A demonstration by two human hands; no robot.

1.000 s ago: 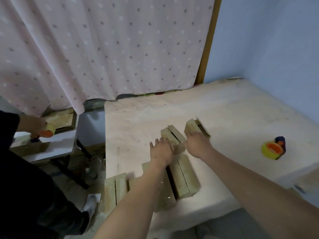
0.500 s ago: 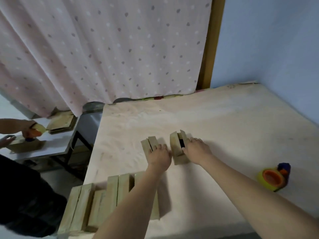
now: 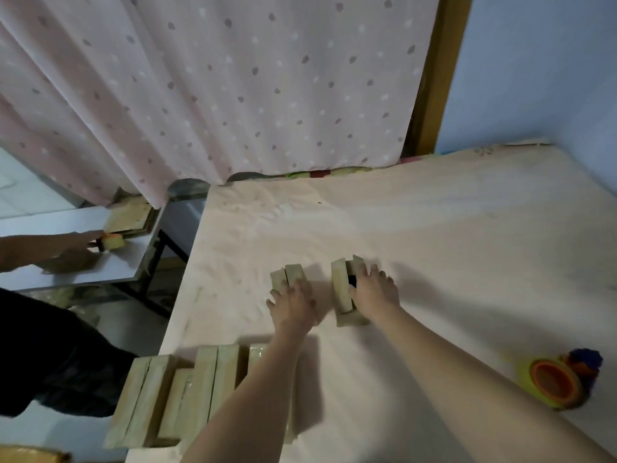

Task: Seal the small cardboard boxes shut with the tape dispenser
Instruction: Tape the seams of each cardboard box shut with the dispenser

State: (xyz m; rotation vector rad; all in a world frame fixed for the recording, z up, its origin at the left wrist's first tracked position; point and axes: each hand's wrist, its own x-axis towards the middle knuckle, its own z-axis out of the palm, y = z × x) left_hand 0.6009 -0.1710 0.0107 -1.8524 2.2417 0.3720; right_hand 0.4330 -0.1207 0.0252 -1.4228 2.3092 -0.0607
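Two small cardboard boxes lie side by side in the middle of the pale bed surface (image 3: 434,235). My left hand (image 3: 293,304) rests flat on the near end of the left box (image 3: 288,275), whose flaps lie closed. My right hand (image 3: 375,290) rests on the right box (image 3: 344,292), whose flaps stand partly up with a dark gap between them. The tape dispenser (image 3: 556,379), yellow roll on an orange core with a blue handle, lies on the bed to the right, apart from both hands.
Several more cardboard boxes (image 3: 187,392) sit in a row at the bed's near left corner. Another person's arm (image 3: 43,248) holds a second tape dispenser (image 3: 113,241) over a white side table (image 3: 83,269) with flat cardboard (image 3: 128,218). A dotted curtain (image 3: 217,88) hangs behind.
The view has swung left and closer. Both hands stay on the two boxes, which now lie apart and side by side. The other person's hand has moved right along the side table.
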